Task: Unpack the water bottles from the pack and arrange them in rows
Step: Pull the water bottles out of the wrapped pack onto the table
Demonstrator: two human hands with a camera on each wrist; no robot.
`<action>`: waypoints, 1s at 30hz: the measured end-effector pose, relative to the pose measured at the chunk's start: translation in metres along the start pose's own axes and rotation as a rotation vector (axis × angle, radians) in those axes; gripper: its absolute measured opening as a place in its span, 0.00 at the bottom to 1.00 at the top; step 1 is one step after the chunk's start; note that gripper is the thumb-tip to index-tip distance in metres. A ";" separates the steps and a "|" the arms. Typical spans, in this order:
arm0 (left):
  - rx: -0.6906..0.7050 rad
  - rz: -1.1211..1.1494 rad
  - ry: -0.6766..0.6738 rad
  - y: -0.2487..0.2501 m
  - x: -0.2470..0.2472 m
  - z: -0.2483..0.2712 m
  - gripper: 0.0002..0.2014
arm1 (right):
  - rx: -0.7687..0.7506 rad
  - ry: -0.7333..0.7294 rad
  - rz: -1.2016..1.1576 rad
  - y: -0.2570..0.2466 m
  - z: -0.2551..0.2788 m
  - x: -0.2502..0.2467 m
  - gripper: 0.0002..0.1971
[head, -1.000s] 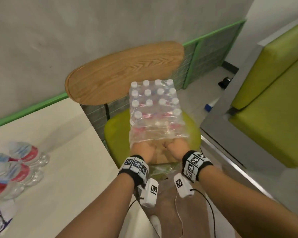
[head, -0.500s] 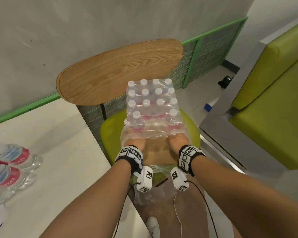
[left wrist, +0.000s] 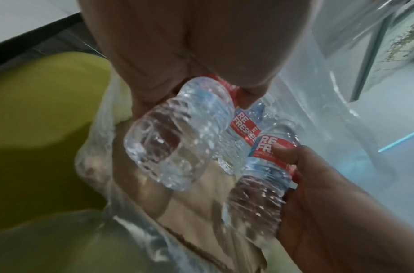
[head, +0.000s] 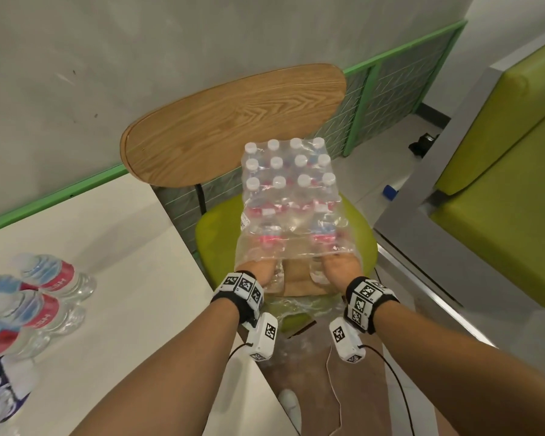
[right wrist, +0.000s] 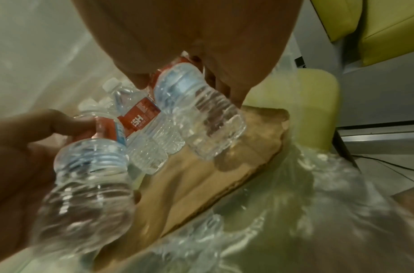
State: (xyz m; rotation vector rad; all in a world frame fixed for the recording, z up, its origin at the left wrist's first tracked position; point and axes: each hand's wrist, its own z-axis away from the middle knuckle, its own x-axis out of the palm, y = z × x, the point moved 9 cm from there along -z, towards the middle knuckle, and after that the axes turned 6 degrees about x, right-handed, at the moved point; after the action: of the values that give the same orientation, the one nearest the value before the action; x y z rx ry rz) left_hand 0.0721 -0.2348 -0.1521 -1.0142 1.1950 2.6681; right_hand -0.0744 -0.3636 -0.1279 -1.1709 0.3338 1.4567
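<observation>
A shrink-wrapped pack of water bottles [head: 291, 196] with white caps stands on a green chair seat [head: 214, 234], its near end torn open. Both hands reach into the loose plastic wrap [head: 252, 256] over a brown cardboard base [head: 296, 275]. My left hand [head: 258, 273] grips one clear bottle with a red label [left wrist: 177, 133] by its upper body. My right hand [head: 339, 267] grips another such bottle [right wrist: 196, 114]. Both held bottles tilt with their bases toward me. A third bottle [right wrist: 145, 133] stands between them.
Several unpacked bottles [head: 44, 297] lie on the white table [head: 123, 262] at the left. The chair's wooden backrest [head: 233, 121] rises behind the pack. A green sofa [head: 501, 215] with a grey frame stands to the right.
The hands, close together at the wrap's mouth a second ago, have moved apart, and each now holds a bottle. The pack has stayed on the chair seat.
</observation>
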 end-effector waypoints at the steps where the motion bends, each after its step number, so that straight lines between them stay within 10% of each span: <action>1: 0.041 -0.028 -0.019 0.004 0.000 0.005 0.20 | 0.041 -0.001 -0.147 0.004 0.002 0.001 0.14; 4: 0.126 0.006 -0.042 0.014 -0.002 0.024 0.18 | 0.043 0.074 -0.547 0.016 0.011 0.000 0.11; 15: 0.220 0.145 -0.011 -0.074 -0.054 0.130 0.25 | -0.176 -0.378 -0.398 -0.030 0.096 0.062 0.24; 30: 0.016 0.411 0.508 -0.313 -0.160 0.293 0.26 | -0.402 -0.546 -0.236 -0.210 0.215 0.221 0.28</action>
State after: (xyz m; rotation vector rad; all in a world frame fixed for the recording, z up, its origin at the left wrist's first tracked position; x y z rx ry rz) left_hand 0.1294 0.2183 -0.1191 -1.6789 1.6680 2.7622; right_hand 0.0495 -0.0116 -0.1193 -1.0246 -0.4776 1.6021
